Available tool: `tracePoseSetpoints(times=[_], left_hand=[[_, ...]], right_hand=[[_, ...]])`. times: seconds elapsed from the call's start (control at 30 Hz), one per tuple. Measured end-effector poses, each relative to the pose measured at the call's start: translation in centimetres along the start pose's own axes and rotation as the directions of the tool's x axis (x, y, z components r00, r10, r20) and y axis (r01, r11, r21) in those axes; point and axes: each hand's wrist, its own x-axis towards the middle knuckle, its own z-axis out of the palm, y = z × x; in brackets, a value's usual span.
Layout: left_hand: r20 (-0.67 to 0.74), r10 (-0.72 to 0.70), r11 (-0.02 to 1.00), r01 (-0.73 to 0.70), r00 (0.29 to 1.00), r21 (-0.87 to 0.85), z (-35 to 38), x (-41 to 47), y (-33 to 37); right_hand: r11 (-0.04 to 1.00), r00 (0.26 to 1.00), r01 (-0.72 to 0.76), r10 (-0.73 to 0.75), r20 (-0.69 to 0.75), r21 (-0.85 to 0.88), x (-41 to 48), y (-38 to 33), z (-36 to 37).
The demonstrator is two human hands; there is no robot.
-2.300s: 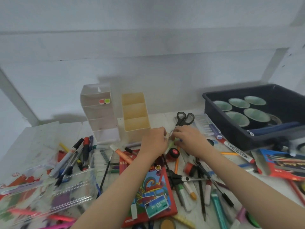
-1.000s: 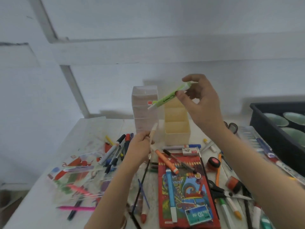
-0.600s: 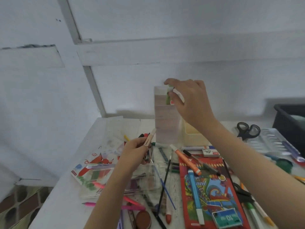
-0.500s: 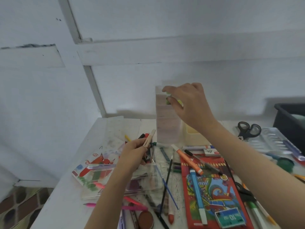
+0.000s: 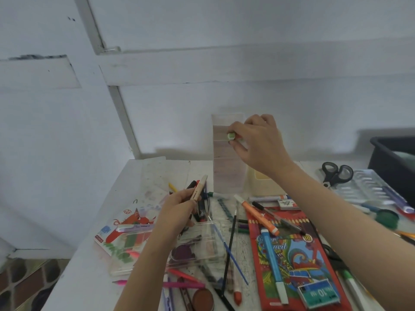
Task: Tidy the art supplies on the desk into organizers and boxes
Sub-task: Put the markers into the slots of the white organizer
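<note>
Clear plastic formed the tall tiered organizer [image 5: 226, 167] that stood upright at the back of the white desk [image 5: 94, 277], against the wall, with a cream-yellow organizer [image 5: 261, 184] just beside it on the right. From the head camera, the right hand [image 5: 260, 142] was raised in front of the tall organizer's upper tiers, its thumb and fingertips pinching the capped end of a light green marker [image 5: 230, 136]. The rest of the marker was hidden, so whether it already sat inside a tier could not be told. The left hand [image 5: 179, 206] was lower, over the left half of the desk, with its fingers curled round a beige pen [image 5: 198, 188] that pointed up and to the right. Below that forearm lay a clear case [image 5: 208, 243] among loose pens and brushes. A red pencil box [image 5: 298, 248] lay flat under the right forearm, with an orange marker [image 5: 258, 217] across its upper left corner and a blue marker [image 5: 272, 259] on top. Black-handled scissors [image 5: 335, 173] lay at the right rear, near a dark bin [image 5: 386, 158].
</note>
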Motion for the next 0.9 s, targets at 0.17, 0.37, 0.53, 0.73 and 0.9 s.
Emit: tracePoseSetpoints(times=[0.17, 0.37, 0.53, 0.73, 0.9], left_hand=[[0.009, 0.008, 1.000, -0.007, 1.000, -0.020, 0.5, -0.1, 0.2], [0.022, 0.010, 1.000, -0.010, 1.000, -0.025, 0.3, -0.3, 0.7], [0.027, 0.009, 0.995, -0.006, 1.000, -0.101, 0.4, -0.7, 1.2], [-0.023, 0.094, 0.891, -0.094, 0.995, -0.444, 0.7, -1.2, 2.4], [-0.033, 0.149, 0.773, -0.137, 0.988, -0.619, 1.1, -1.6, 4.3]], right_hand=[[1.000, 0.999, -0.026, 0.027, 0.037, -0.012, 0.1, 0.4, 0.4], [0.999, 0.998, -0.033, 0.034, 0.056, -0.009, 0.2, 0.3, 0.5], [0.999, 0.997, -0.049, 0.049, -0.052, 0.001, -0.9, -0.6, 0.0], [0.937, 0.994, -0.077, 0.100, -0.051, 0.340, -4.1, -4.5, -1.2], [0.880, 0.988, -0.035, -0.042, 0.150, 0.474, -6.7, -7.1, -1.3]])
